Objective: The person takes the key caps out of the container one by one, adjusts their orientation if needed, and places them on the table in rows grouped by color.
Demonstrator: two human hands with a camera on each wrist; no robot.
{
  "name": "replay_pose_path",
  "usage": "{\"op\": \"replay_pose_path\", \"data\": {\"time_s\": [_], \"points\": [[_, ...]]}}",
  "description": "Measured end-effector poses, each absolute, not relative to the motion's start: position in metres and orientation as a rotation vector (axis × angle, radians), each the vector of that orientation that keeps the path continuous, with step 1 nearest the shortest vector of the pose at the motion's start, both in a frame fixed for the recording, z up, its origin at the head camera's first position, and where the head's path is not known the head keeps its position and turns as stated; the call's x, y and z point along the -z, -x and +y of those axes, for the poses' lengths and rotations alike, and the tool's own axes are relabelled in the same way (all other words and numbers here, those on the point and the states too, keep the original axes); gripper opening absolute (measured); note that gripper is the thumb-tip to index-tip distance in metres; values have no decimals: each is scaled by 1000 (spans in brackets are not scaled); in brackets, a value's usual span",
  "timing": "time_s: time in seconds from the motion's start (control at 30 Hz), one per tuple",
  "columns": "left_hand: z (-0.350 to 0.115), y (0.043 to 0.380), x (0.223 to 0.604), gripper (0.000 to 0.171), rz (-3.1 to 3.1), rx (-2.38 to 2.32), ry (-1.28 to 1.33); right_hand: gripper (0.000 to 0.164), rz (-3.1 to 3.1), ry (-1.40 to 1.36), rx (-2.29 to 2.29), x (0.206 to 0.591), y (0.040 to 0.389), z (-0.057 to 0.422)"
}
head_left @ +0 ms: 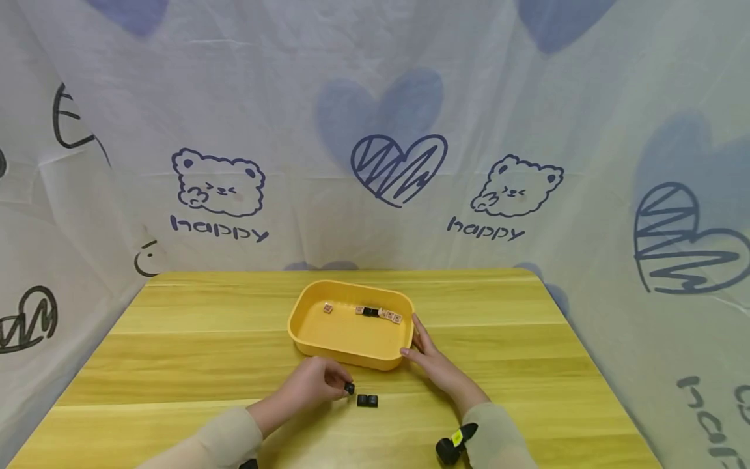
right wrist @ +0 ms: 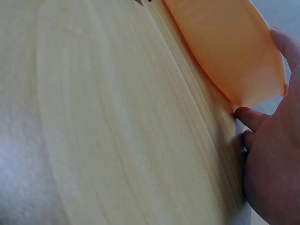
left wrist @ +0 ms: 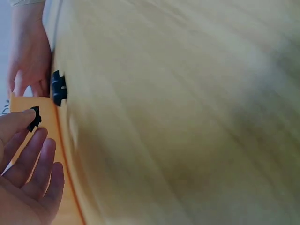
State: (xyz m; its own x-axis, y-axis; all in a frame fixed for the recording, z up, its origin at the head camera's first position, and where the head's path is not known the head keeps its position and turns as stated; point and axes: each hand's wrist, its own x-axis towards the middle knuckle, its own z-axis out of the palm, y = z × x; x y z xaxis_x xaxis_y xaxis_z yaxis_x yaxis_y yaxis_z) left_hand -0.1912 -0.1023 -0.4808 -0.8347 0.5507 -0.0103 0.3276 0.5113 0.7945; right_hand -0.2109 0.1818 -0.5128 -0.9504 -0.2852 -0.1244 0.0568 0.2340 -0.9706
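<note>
My left hand (head_left: 310, 387) pinches a small black block-like piece (left wrist: 34, 119) between thumb and forefinger, just in front of a yellow tray (head_left: 328, 355). Its other fingers are loosely bent in the left wrist view. A pair of similar black pieces (head_left: 367, 400) lies side by side on the table, right of that hand. My right hand (head_left: 436, 365) holds the tray at its front right corner, thumb at the rim and fingers against the outer wall (right wrist: 225, 51). Inside the tray, several pale pink cubes (head_left: 390, 315) and black pieces (head_left: 370, 312) form a row.
A single pink cube (head_left: 327, 307) sits apart at the tray's left. The wooden table (head_left: 176, 365) ends at a printed cloth backdrop (head_left: 305, 215). Near the right sleeve is a black object with a yellow-green label (head_left: 450, 451).
</note>
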Motion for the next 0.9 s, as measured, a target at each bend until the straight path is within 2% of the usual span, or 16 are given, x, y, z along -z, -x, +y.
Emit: {"op": "replay_pose_path", "data": {"time_s": [0.9], "points": [[-96,182,498,19,2655,-1020,-705,82,2258,175,1744,511,210,181]]}}
